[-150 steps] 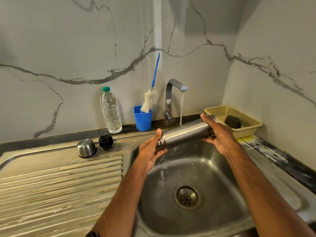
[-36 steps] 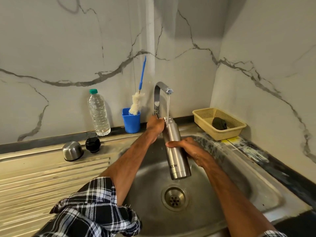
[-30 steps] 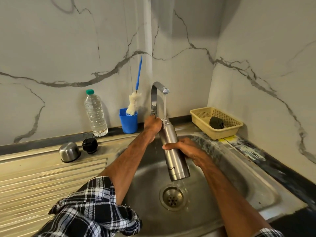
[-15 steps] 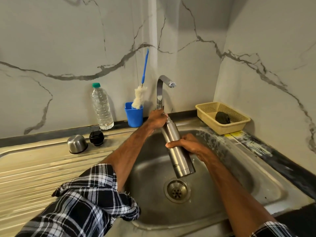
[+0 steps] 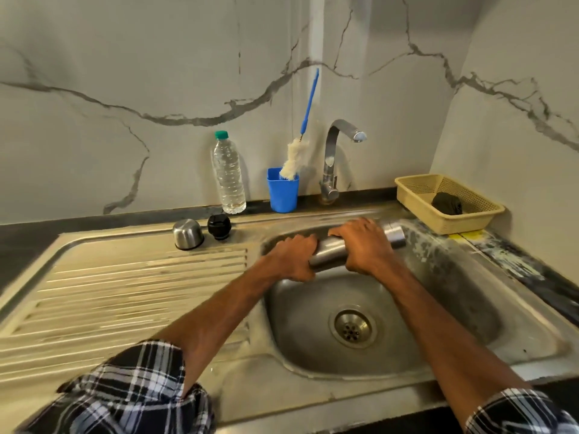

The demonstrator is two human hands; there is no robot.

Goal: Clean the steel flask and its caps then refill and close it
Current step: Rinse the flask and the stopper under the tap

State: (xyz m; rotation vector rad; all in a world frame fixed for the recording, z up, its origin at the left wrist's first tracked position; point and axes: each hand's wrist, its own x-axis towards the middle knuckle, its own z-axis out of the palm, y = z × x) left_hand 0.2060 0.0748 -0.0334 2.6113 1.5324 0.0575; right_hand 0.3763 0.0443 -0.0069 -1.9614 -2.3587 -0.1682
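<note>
Looks like a rinse-shake of the flask (image 5: 329,252). Keep left hand (image 5: 291,258) pressed hard over its end, presumably the mouth, to stop leaks; cannot confirm the seal, that end being hidden under the hand. Keep right hand (image 5: 366,245) wrapped tight round the barrel, wet steel likely slick. Shake along the length, low over the sink (image 5: 454,292), to catch drips. Then tip mouth-down toward the drain (image 5: 352,327) and empty fully.

Held level, crosswise above the back of the basin, below and in front of the tap (image 5: 344,133). Left end buried in curled left fingers; middle clamped under the right, fingers over the top, thumb out of sight. Far end poking out beyond the right hand, blurred, near the basket (image 5: 407,186) but apart from it. Bare strip of steel showing between the two hands. No water seen at the spout. Steel cap (image 5: 187,238) and black cap (image 5: 219,227) off, side by side on the drainboard (image 5: 125,292), well left of both hands.
</note>
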